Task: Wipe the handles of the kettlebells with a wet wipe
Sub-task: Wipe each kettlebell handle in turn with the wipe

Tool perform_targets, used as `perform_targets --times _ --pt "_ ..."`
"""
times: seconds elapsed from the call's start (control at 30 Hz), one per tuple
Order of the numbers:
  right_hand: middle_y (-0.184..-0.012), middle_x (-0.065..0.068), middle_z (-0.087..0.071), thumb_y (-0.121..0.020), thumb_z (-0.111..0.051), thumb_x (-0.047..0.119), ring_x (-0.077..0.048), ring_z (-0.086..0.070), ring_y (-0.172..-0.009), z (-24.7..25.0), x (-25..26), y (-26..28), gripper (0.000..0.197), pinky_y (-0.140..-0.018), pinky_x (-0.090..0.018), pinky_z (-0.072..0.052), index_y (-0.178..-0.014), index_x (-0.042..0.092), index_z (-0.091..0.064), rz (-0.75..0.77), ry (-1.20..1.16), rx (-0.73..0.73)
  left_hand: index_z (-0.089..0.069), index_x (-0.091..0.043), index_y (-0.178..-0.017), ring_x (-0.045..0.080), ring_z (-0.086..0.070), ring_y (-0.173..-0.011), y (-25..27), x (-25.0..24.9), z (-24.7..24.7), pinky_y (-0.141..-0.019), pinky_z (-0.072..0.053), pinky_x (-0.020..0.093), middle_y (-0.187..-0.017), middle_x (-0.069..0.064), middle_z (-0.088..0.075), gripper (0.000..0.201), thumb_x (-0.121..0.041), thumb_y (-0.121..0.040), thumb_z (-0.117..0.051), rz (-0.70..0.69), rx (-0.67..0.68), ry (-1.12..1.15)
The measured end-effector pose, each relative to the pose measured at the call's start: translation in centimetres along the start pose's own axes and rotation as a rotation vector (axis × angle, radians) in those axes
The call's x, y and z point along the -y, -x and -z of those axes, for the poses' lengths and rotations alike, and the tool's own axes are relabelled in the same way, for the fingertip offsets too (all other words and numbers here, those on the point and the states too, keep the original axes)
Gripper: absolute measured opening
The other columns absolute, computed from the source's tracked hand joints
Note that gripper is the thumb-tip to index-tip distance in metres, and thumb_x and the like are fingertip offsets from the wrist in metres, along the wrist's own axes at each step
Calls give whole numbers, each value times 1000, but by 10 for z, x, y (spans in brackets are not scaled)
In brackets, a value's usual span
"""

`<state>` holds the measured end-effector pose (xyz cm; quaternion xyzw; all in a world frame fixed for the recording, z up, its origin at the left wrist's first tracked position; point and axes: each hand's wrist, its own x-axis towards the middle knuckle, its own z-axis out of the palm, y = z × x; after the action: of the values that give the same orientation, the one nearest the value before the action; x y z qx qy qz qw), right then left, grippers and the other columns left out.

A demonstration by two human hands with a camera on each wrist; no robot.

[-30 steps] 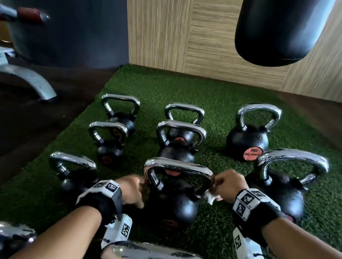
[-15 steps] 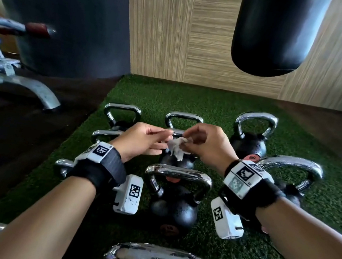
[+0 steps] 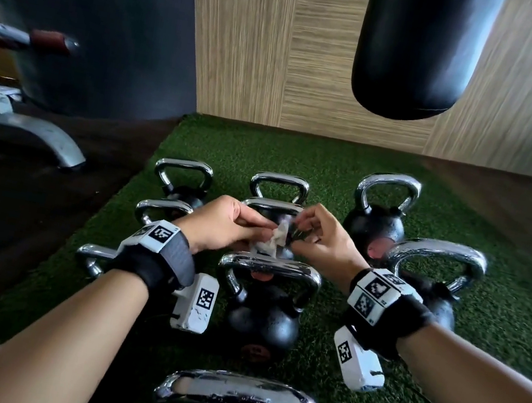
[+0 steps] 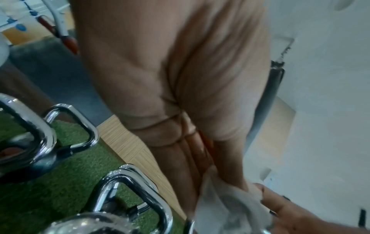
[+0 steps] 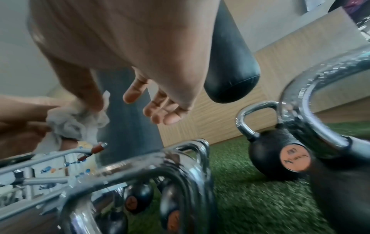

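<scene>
Several black kettlebells with chrome handles stand in rows on green turf. In the air above the middle kettlebell's handle, both hands hold a crumpled white wet wipe between them. My left hand pinches its left side and my right hand pinches its right side. In the right wrist view the thumb presses on the wipe while the other fingers hang loose. The left wrist view shows the wipe at my fingertips, above a chrome handle.
A black punching bag hangs over the far right of the turf. A grey machine frame with red-tipped bars stands on the dark floor at left. A large kettlebell handle sits close below my forearms. Wood-panelled wall behind.
A second ago my hands were down at the middle kettlebell's handle. They have risen off it and come together, and both now work the wipe in the air.
</scene>
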<state>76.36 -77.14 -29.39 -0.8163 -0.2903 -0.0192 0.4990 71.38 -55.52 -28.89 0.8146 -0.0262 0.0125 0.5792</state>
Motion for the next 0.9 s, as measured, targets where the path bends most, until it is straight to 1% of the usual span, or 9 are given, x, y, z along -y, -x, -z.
perform_targets --times 0.13,0.27,0.37,0.43,0.57,0.67,0.73,0.83,0.9 --pt "-99 -7 -64 -72 -64 6 -25 -59 -91 6 -56 12 32 -71 -28 -44 -102 14 -60 -344 294 -146 -81 -35 -104 -3 -72 -99 -5 10 -6 -95 -54 22 -101 -20 -78 19 -31 -86 -82 -122 -113 -390" --pt "-80 -1 -56 -70 -85 11 -15 -50 -60 -13 -105 41 54 -49 -26 -41 -117 17 -59 -731 213 204 -80 -39 -107 -18 -64 -90 -2 14 -26 -87 -49 6 -106 -20 -77 23 -38 -84 -81 -235 -47 -643" --pt "-85 -5 -60 -70 -91 19 -14 -52 -58 -34 -118 51 55 -46 -25 -44 -116 20 -61 -725 9 254 -80 -30 -110 -6 -69 -99 0 14 -36 -94 -53 20 -111 -13 -77 24 -34 -86 -79 -297 26 -741" --pt "-75 -5 -61 -72 -90 24 -14 -50 -52 -46 -121 52 44 -47 -26 -44 -108 18 -66 -704 -66 211 -80 -30 -111 3 -72 -100 3 14 -34 -94 -55 29 -111 -10 -79 22 -33 -89 -76 -306 21 -777" --pt "-70 -2 -61 -71 -90 27 -16 -51 -52 -62 -127 52 36 -51 -30 -44 -101 18 -71 -721 -177 49 -83 -30 -101 4 -73 -95 15 25 -20 -87 -56 31 -106 -11 -79 14 -32 -93 -72 -303 -101 -783" --pt "-75 2 -67 -68 -90 37 -17 -57 -64 -66 -131 53 28 -65 -34 -50 -85 28 -70 -663 -81 -3 -81 -23 -104 8 -73 -102 22 32 -23 -92 -56 33 -112 -7 -79 17 -26 -97 -66 -326 -72 -823" --pt "-80 3 -71 -66 -90 39 -16 -58 -67 -65 -132 53 27 -68 -33 -49 -84 31 -71 -630 -70 -31 -81 -21 -107 0 -71 -103 26 37 -22 -94 -55 28 -115 -10 -77 17 -23 -98 -66 -357 -112 -782" --pt "-84 4 -73 -65 -90 39 -18 -65 -75 -64 -129 52 29 -72 -32 -52 -83 34 -67 -583 11 -22 -82 -23 -106 -24 -61 -77 31 52 -9 -71 -46 -1 -107 -11 -78 17 -19 -97 -69 -303 -270 -691" --pt "-87 5 -73 -66 -90 38 -19 -69 -86 -63 -125 50 31 -78 -29 -53 -85 35 -67 -576 64 -11 -79 -24 -116 -28 -56 -71 35 61 -3 -66 -39 -6 -109 -7 -78 21 -21 -97 -69 -200 -363 -643"
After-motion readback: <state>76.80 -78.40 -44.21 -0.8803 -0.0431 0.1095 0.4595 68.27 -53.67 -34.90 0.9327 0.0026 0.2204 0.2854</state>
